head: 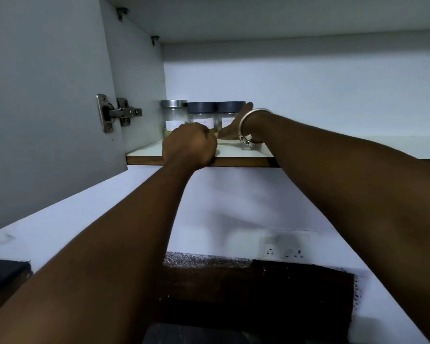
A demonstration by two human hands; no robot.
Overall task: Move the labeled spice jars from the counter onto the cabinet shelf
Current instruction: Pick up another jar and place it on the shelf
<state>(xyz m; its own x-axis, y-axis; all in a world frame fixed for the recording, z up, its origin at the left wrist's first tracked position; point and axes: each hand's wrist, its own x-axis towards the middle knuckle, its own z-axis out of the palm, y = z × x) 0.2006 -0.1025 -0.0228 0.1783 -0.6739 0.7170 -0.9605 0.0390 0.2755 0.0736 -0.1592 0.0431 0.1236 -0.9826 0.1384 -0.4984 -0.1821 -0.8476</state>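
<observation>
Three clear spice jars with white labels stand in a row at the left end of the cabinet shelf [147, 151]. The leftmost jar [173, 115] has a silver lid. The middle jar [201, 114] and the right jar [227, 112] have dark grey lids. My right hand [236, 125], with a bangle on its wrist, wraps the right jar from its right side, fingertips up by the lid. My left hand [190, 146] is a closed fist on the shelf's front edge, in front of the middle jar and hiding its base. I see nothing in that fist.
The cabinet door [47, 108] hangs open on the left, with a metal hinge [119, 115]. The shelf runs on to the right behind my right forearm. Below are a white wall with a socket plate [283, 252] and a dark counter area [246, 294].
</observation>
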